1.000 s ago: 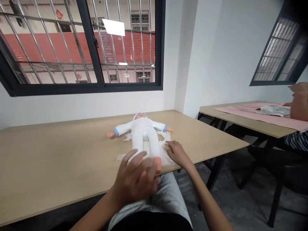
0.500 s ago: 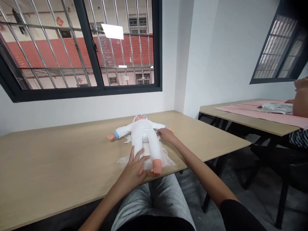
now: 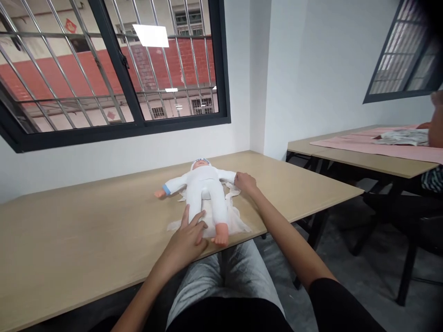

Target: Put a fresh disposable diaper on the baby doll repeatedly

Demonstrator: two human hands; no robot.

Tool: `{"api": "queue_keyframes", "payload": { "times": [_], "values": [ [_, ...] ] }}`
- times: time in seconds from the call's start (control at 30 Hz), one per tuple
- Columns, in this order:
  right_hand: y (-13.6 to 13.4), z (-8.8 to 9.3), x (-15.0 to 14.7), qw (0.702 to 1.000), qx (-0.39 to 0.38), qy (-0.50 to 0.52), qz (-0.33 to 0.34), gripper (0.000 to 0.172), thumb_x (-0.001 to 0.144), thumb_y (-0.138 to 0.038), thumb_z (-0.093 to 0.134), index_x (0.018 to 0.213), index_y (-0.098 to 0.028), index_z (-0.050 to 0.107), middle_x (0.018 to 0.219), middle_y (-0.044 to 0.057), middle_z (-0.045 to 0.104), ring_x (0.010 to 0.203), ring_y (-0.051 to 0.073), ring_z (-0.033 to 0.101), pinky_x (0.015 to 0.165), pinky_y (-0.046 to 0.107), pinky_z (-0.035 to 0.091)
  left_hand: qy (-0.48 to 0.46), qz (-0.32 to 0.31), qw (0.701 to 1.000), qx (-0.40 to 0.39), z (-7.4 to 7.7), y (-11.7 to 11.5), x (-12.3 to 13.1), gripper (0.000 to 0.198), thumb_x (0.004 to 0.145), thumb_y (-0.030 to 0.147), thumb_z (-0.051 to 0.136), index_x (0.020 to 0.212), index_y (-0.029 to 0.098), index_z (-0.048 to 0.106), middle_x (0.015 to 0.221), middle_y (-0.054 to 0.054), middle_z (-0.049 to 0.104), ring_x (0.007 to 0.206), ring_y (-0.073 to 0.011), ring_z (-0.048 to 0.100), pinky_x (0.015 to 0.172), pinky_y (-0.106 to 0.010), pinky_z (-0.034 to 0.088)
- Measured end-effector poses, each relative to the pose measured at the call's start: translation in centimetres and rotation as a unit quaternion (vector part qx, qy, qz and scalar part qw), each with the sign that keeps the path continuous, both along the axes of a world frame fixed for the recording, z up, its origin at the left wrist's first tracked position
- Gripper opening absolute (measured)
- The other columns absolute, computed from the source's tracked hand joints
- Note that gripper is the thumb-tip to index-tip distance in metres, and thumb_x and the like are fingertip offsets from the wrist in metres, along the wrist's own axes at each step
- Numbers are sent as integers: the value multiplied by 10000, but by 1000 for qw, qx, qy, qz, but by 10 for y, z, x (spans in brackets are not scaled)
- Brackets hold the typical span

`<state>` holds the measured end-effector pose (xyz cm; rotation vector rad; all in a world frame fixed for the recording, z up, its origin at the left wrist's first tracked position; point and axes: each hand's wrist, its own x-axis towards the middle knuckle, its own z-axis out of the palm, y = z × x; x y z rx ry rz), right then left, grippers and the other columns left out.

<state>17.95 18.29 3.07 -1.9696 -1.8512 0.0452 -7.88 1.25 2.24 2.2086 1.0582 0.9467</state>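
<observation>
A baby doll [image 3: 204, 180] in a white suit and a patterned cap lies on its back on the wooden table, its feet towards me. Thin white cloth [image 3: 237, 220] is spread beneath its legs and hips. My left hand [image 3: 188, 237] rests over the doll's lower leg at the left, fingers spread, hiding that foot. At the end of the doll's arm on the right, my right hand [image 3: 245, 182] is closed around the cuff, and the doll's hand there is hidden. The blue cuff [image 3: 166, 189] of the other sleeve shows.
The table [image 3: 86, 230] has its front edge close to my legs. A barred window [image 3: 138, 69] is in the wall behind. On the right, another table carries a pink cloth [image 3: 349, 144], with part of another person at the edge.
My right hand has moved outward from beside the doll's hip to the sleeve end, covering the blue cuff. My left hand stays at the leg. The view has shifted slightly.
</observation>
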Motion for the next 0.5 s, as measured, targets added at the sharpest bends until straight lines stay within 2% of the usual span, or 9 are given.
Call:
{"api": "queue_keyframes", "payload": {
  "times": [0.1, 0.17, 0.27, 0.37, 0.43, 0.5],
  "values": [
    [-4, -3, -2, 998, -68, -9, -2, 333, 840, -309, 521, 1077, -91, 603, 1107, 165, 623, 1032, 260, 585, 786, 296, 402, 99, 41, 994, 36, -1, -2, 6, 89, 705, 182, 572, 788, 203, 597, 1324, -70, 488, 1407, -334, -54, 1117, -581, 80],
    [-4, -5, -6, 997, -67, 23, 21, 326, 763, -286, 613, 1047, -127, 594, 1099, 150, 633, 1013, 265, 585, 751, 293, 419, 206, 68, 974, 64, 0, -5, 9, 134, 747, 175, 508, 853, 179, 590, 1369, -74, 444, 1404, -334, -67, 1110, -577, 156],
    [1, -4, -12, 991, 14, 128, 45, 315, 752, -189, 564, 1064, -167, 527, 947, 86, 671, 882, 217, 606, 710, 282, 424, 295, 86, 948, 86, 1, -7, 10, 200, 779, 176, 466, 941, 162, 582, 1414, -69, 396, 1399, -334, -97, 1088, -550, 263],
    [9, -4, -16, 961, 153, 226, 49, 254, 799, -209, 477, 1052, -184, 487, 827, 29, 652, 791, 177, 597, 707, 272, 422, 313, 95, 939, 106, -2, -7, 10, 212, 777, 176, 468, 956, 170, 581, 1429, -51, 383, 1403, -335, -66, 1054, -530, 340],
    [14, -9, -19, 938, 223, 251, 83, 189, 838, -244, 423, 1004, -192, 498, 837, 24, 639, 775, 158, 586, 703, 262, 424, 310, 100, 938, 120, -5, -6, 11, 204, 774, 172, 469, 941, 172, 585, 1429, -52, 386, 1408, -328, -27, 1044, -520, 359],
    [18, -19, -24, 937, 225, 222, 150, 153, 840, -241, 421, 928, -189, 535, 858, 35, 639, 784, 156, 579, 711, 259, 422, 307, 103, 938, 127, -8, -5, 10, 205, 771, 160, 465, 936, 174, 586, 1429, -56, 387, 1411, -319, 9, 1034, -511, 375]
  ]
}}
